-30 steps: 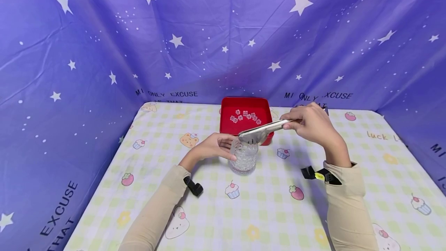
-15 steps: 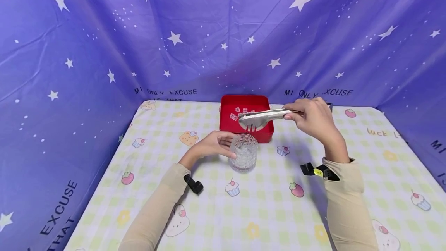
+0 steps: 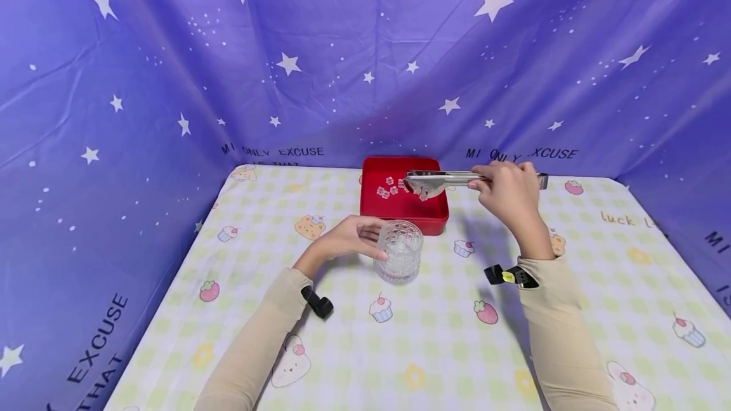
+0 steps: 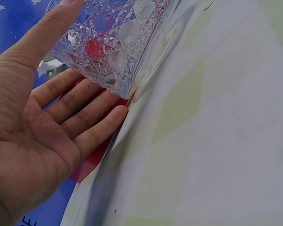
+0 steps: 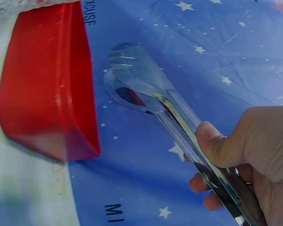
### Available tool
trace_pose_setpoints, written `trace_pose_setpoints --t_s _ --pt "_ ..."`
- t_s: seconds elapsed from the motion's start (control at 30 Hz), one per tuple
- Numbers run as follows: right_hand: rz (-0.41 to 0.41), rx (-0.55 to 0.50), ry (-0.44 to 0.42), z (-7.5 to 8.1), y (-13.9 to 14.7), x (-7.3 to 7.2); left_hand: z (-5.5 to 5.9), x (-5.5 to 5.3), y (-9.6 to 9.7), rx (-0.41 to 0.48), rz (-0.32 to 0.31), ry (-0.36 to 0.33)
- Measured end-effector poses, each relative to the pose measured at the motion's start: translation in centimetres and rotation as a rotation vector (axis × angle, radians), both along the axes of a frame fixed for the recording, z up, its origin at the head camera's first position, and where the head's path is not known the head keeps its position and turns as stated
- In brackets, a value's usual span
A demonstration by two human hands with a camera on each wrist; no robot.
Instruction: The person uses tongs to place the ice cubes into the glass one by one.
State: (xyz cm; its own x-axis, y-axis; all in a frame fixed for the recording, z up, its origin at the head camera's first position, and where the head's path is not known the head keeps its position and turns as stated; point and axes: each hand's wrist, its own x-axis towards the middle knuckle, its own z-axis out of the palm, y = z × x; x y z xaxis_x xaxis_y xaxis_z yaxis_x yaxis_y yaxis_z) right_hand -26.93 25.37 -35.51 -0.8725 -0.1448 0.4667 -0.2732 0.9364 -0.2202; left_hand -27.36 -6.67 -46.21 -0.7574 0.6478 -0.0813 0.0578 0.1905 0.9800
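My left hand (image 3: pixel 349 238) holds a cut-glass tumbler (image 3: pixel 401 262) upright on the table, thumb on the near side and fingers behind. In the left wrist view, the thumb lies along the tumbler (image 4: pixel 108 42) and the fingers reach its base. My right hand (image 3: pixel 511 192) grips metal serving tongs (image 3: pixel 451 178) by the arms, their head over the red box (image 3: pixel 434 227). The right wrist view shows the two ends of the tongs (image 5: pixel 132 77), one slotted, close together with nothing visible between them. Several small clear pieces (image 3: pixel 384 193) lie in the box, partly hidden by the tongs.
A checked cloth (image 3: pixel 342 360) with printed cakes and strawberries covers the table. Purple star-printed fabric (image 3: pixel 331 37) hangs behind and on both sides. The box stands just behind the tumbler. Each wrist wears a black strap (image 3: pixel 316 303).
The tongs have lifted from the tumbler's mouth and moved back and slightly right, over the red box. My left hand and the tumbler have stayed in place.
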Motion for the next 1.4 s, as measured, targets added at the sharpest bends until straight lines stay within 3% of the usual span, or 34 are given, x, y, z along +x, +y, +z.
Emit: trace_pose_setpoints --t_s 0.4,0.7,1.03,1.4 --pt "-0.009 0.037 0.005 -1.3 -0.1 -0.8 0.6 0.3 0.1 -0.029 -0.016 0.011" --pt "-0.042 0.059 0.077 -1.9 -1.0 -1.5 1.1 0.3 0.3 -0.062 -0.037 0.036" --pt "0.063 0.208 0.193 -1.5 -2.4 -3.4 1.0 0.6 0.3 -0.078 -0.020 0.035" --pt "0.137 0.346 0.155 -0.3 -3.7 -5.8 1.0 0.4 0.1 -0.063 -0.030 0.052"
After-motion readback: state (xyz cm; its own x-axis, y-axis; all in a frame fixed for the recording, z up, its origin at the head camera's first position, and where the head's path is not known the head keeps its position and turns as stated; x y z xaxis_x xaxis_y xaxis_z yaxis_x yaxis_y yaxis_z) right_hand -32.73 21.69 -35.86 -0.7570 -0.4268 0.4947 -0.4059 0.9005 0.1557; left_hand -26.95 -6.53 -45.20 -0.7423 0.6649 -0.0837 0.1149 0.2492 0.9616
